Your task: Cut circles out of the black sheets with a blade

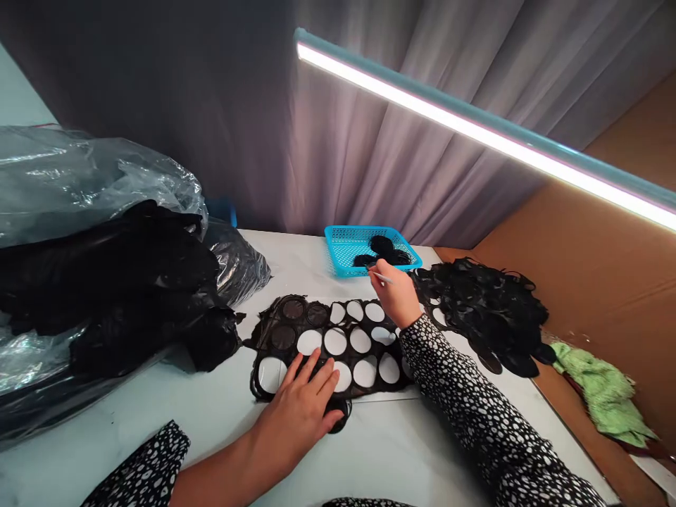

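Note:
A black sheet [309, 318] with rows of round cut-outs lies on the table, white showing through most of the holes. A few circles at its far left are still filled with black. My left hand [303, 401] rests flat on the near part of the sheet, fingers spread, holding nothing. Beneath its thumb a small black round piece [338, 415] sticks out past the sheet's near edge. My right hand [393, 292] is closed on a thin pale stick-like tool [383, 277] at the near rim of a blue basket [338, 246]. Black round pieces [383, 246] lie inside the basket.
At the left are a large black pile [148, 282] and clear plastic bags [95, 176]. A heap of black perforated scraps [486, 303] covers the table's right side. Beyond it lies a green cloth [602, 394] by a brown panel. A lit tube lamp [475, 130] hangs above.

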Motion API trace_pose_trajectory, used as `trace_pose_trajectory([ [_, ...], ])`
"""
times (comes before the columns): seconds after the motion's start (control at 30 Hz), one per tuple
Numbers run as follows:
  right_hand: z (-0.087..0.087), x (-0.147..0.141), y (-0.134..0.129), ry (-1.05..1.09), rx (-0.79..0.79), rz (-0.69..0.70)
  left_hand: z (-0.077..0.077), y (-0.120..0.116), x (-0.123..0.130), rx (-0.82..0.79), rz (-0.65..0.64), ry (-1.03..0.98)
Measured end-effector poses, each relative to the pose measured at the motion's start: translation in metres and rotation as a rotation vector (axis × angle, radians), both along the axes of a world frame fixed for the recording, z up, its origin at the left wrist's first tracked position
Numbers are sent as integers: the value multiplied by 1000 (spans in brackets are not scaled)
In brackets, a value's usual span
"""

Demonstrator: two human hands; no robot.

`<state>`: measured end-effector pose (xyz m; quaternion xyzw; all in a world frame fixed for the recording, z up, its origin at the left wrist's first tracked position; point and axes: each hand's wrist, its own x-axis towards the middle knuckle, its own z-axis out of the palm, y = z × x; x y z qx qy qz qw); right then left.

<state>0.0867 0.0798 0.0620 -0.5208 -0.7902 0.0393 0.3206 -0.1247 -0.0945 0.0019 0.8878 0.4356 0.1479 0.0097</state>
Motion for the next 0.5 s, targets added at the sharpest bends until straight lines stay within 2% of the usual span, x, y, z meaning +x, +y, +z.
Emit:
trace_pose_trajectory([
  [0.07,0,-13,7,114,-112,154,8,7,-3,0,33,-33],
  [0.13,-9,-31,3,190,-256,339,10,18,-10,38,100,-41],
  [0.2,-23,-46,-6,244,-399,489,6,28,-17,64,147,-17],
  [0.27,-35,-55,-13,298,-525,581,-2,34,-23,54,153,10],
  [0.37,-46,-57,-18,333,-630,608,-12,32,-26,16,148,27],
  [0.5,-46,-56,-17,340,-645,581,-11,27,-24,-29,134,33],
])
